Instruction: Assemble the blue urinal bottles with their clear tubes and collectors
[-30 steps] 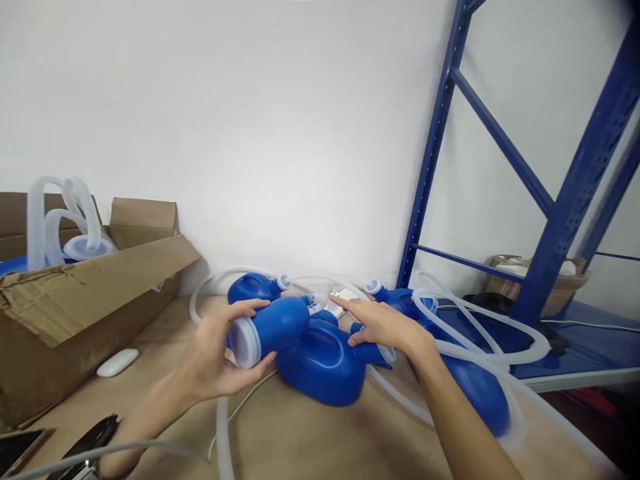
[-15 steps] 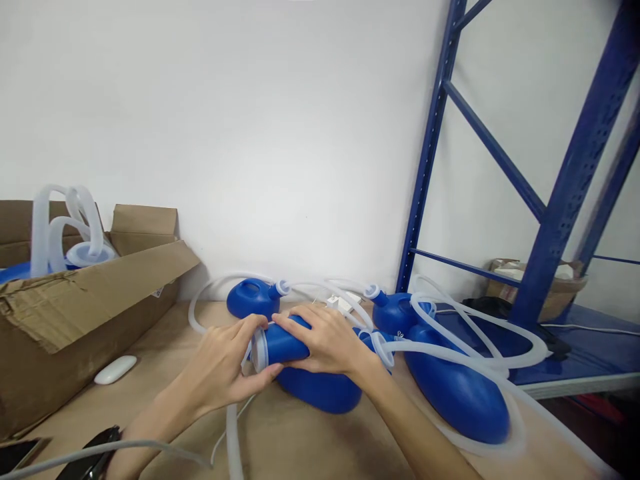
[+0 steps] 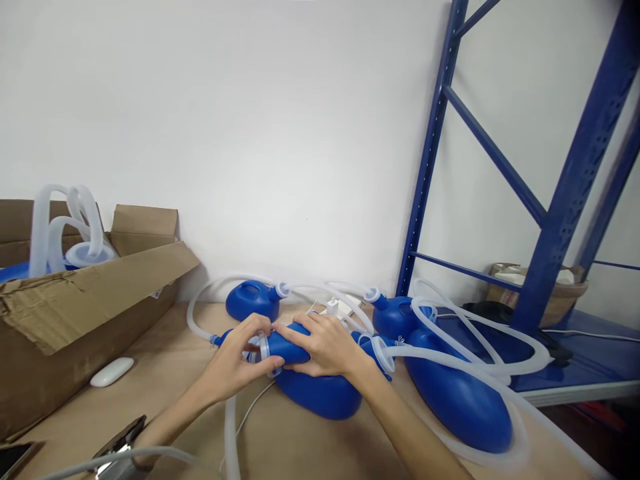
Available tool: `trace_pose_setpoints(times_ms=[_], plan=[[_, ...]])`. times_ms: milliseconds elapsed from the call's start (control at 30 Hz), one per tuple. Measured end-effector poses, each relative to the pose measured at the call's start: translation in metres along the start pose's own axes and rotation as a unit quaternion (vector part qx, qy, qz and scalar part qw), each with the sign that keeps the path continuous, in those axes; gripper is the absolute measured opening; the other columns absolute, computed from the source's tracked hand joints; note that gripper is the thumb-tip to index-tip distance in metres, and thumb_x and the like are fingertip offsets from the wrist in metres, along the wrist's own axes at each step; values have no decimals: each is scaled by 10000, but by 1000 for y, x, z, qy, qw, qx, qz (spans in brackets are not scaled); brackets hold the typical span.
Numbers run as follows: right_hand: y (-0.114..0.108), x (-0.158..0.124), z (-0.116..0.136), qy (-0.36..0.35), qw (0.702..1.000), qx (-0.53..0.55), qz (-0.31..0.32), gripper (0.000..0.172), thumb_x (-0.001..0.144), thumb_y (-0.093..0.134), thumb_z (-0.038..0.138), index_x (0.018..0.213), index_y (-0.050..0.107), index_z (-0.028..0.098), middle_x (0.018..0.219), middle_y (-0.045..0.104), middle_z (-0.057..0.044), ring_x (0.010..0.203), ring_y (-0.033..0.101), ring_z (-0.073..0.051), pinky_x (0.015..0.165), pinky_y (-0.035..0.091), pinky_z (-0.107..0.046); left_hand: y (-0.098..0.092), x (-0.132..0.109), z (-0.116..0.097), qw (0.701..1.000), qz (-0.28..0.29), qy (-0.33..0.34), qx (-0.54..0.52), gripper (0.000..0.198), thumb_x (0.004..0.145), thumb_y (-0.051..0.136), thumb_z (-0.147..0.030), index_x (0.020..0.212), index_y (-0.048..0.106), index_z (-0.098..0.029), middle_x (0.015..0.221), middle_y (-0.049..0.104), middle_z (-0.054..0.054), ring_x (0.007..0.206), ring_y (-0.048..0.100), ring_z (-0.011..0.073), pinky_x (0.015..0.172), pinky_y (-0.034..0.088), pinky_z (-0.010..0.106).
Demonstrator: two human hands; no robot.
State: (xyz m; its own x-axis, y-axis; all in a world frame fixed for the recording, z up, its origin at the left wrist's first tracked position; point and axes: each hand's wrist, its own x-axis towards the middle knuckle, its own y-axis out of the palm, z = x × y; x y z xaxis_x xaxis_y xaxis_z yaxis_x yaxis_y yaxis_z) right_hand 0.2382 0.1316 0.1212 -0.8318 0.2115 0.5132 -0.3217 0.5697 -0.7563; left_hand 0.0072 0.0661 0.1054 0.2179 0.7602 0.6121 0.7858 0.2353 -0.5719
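Two-handed, gripping blue bottle neck (image 3: 287, 349) at ctr of tabletop (image 3: 300, 453), w/ L hand (image 3: 233, 360) on pale cap (image 3: 264, 346), R hand (image 3: 327, 345) over right part; partly hiding blue jug (image 3: 324, 400).

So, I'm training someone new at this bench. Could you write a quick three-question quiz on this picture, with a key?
1. Which hand is nearer the white rim of the held blue part?
2. True or false: tubes rise out of the box.
3. The rack is: A red; B blue; C green.

Key: 1, the left hand; 2, true; 3, B.
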Motion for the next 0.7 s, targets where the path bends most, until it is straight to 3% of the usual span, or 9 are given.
trace_pose_setpoints(times_ms=[100,333,500,600,700], plan=[[-7,3,3,-6,999,18,26,665,884,643,628,1434,541,267,1129,681,-100,959,634,-267,735,480,-352,-6,3,-11,998,3,40,44,286,845,708,-442,851,527,-222,914,539,5,835,558,177,747,515,301],[-17,9,13,-21,997,5,80,652,908,630,610,1461,518,283,1162,666,-119,1015,626,-289,776,485,-377,-7,6,-14,998,33,7,43,352,863,645,-438,715,404,-227,761,440,-37,701,459,153,658,409,273],[-18,8,11,35,995,-1,89,717,897,658,583,1510,464,264,1186,672,-139,977,651,-290,725,502,-356,-5,8,-14,993,14,-112,-43,308,846,674,-497,930,541,-232,900,571,-5,832,570,189,662,487,262],[-21,10,14,73,994,-8,87,784,885,689,545,1554,404,252,1213,667,-156,981,665,-300,735,519,-362,-2,6,-17,982,38,-162,-90,427,927,541,-595,1164,575,-241,918,637,14,853,623,221,693,539,305],[-26,15,27,107,990,-17,89,778,897,676,521,1562,391,236,1195,668,-167,976,672,-315,732,536,-381,4,2,-19,979,-3,-177,-103,488,994,361,-627,1169,585,-230,920,677,34,817,648,234,678,545,328]])
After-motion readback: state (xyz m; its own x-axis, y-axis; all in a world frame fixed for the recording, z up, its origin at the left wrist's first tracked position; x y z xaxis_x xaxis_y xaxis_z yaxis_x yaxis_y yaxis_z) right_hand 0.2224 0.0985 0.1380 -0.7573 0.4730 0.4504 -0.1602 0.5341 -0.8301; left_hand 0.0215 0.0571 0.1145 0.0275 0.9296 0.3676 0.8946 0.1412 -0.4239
